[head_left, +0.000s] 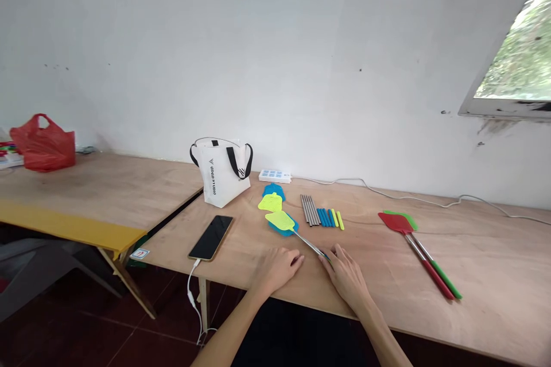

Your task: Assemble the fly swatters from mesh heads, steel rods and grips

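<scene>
My right hand (345, 273) rests at the table's front edge, its fingers over the handle end of a fly swatter. That fly swatter has a yellow mesh head (280, 220) and a thin metal rod (309, 244) pointing away to the left. Beneath its head lies a blue swatter head (289, 230); whether it has its own rod I cannot tell. My left hand (276, 271) lies on the wood beside it, loosely curled, with nothing visible inside. Farther back are another yellow head (271, 202) and blue head (274, 190). Several metal rods (310, 210) sit beside blue grips (324, 217) and yellow grips (340, 220).
On the right lie a red fly swatter (419, 252) and a green one (445, 279). To the left are a phone (211, 237) on a white cable and a white bag (224, 179). A power strip (274, 175) stands by the wall; a red plastic bag (46, 146) is far left.
</scene>
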`<state>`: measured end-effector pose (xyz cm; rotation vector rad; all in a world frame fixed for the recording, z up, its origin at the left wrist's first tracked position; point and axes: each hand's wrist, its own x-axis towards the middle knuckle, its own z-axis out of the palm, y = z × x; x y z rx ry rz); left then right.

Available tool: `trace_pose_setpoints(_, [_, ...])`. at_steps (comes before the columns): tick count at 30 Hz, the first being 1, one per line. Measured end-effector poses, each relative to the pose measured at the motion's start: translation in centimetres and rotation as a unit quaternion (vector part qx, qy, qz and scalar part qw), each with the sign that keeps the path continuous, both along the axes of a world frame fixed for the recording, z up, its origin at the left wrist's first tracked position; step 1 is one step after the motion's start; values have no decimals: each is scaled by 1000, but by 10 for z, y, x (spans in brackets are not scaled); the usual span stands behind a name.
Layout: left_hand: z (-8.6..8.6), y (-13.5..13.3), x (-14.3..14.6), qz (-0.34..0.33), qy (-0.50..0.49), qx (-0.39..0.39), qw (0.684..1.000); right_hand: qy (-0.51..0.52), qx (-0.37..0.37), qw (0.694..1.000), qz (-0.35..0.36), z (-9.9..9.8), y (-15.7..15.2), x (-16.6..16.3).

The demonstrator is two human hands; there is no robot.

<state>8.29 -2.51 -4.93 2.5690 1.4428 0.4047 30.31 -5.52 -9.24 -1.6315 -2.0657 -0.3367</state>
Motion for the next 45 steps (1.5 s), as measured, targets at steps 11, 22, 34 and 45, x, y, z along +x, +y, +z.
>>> trace_pose_setpoints(11, [2, -1, 0, 4, -7, -5, 1000, 18, -18, 999, 23, 5, -3, -2])
trace_pose_setpoints(22, [1, 1, 0, 7, -1, -16, 1000, -2, -68, 995, -76, 7, -11, -3])
trace_pose_setpoints(34, [4, -4, -1, 7, -17, -13, 1000, 160, -90, 971, -155, 18, 3, 91])
trace_pose_setpoints(45, [-1, -2, 0, 11, -18, -10, 1000, 34, -117, 922, -368, 11, -20, 177])
